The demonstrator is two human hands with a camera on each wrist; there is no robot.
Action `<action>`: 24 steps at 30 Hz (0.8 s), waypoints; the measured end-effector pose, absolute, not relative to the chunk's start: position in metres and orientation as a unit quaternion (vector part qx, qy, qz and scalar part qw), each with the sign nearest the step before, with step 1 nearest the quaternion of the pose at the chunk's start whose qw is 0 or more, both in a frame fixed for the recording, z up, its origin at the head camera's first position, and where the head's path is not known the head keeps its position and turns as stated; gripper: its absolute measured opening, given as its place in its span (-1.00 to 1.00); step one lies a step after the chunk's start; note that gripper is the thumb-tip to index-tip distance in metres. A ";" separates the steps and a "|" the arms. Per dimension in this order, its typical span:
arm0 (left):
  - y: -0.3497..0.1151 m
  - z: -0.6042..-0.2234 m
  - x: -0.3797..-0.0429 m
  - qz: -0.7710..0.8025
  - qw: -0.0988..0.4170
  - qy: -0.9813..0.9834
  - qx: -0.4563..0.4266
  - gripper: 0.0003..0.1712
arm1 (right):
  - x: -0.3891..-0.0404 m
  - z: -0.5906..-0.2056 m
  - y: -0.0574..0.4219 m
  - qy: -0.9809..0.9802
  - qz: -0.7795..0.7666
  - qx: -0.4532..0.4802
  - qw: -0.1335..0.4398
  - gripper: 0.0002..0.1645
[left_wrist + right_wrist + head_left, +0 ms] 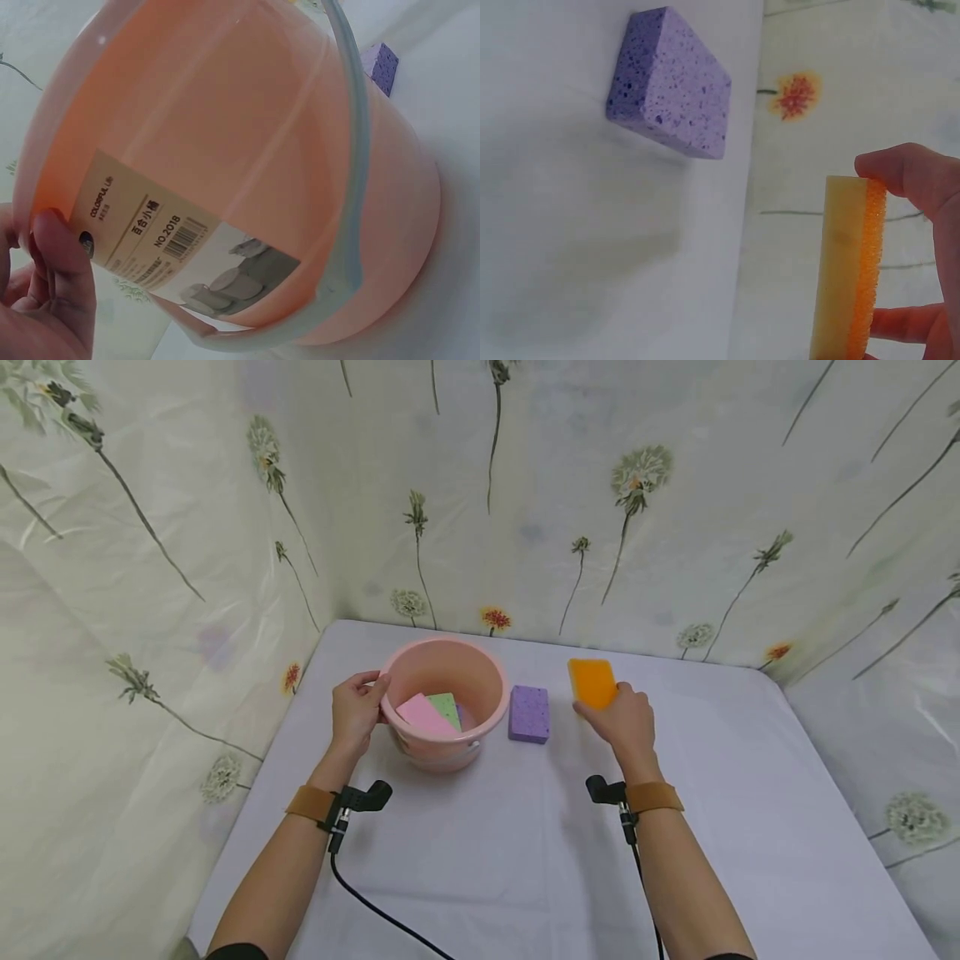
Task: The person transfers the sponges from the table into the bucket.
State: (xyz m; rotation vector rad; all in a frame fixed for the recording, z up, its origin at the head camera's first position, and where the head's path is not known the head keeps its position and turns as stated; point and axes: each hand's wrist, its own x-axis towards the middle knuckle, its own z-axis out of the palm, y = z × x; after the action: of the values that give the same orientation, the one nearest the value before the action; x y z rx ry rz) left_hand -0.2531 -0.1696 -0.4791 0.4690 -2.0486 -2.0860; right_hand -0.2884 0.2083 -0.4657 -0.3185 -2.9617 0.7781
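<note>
A pink bucket (442, 756) stands at the left of the table, and my left hand (356, 713) grips its rim at the left side. In the left wrist view the thumb (60, 244) lies over the rim beside a printed label (180, 240). Inside the bucket are a pink sponge (426, 717), a green sponge (446, 708) and a bit of something purple. My right hand (630, 727) pinches an orange and pale yellow sponge (594, 683) by its edges, raised above the table. Between that hand and the bucket lies a purple sponge (529, 714).
A white cloth covers the table (480, 877). Behind it hangs a flower-patterned curtain (525, 552), with more of it at both sides. The bucket's pale handle (356, 150) hangs down along its outside. Black cables run from both wrist cameras.
</note>
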 end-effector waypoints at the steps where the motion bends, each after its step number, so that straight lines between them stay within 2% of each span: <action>1: -0.170 -0.479 -0.253 -0.702 0.091 -0.689 0.157 -0.55 | -0.288 -0.463 0.207 -0.961 0.254 -0.100 0.033 -0.08; 18: -0.171 -0.480 -0.253 -0.704 0.101 -0.686 0.156 -0.58 | -0.280 -0.419 0.179 -0.958 0.277 -0.051 0.042 -0.02; 24: -0.169 -0.480 -0.254 -0.703 0.102 -0.686 0.156 -0.59 | -0.278 -0.410 0.170 -0.956 0.288 -0.045 0.021 0.04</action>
State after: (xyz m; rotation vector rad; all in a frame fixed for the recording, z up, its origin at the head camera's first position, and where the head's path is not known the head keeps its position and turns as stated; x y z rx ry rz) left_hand -0.2540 -0.1694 -0.4801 0.4618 -2.0245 -2.0763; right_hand -0.2778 0.1697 -0.4099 -0.1408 -2.9644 0.8912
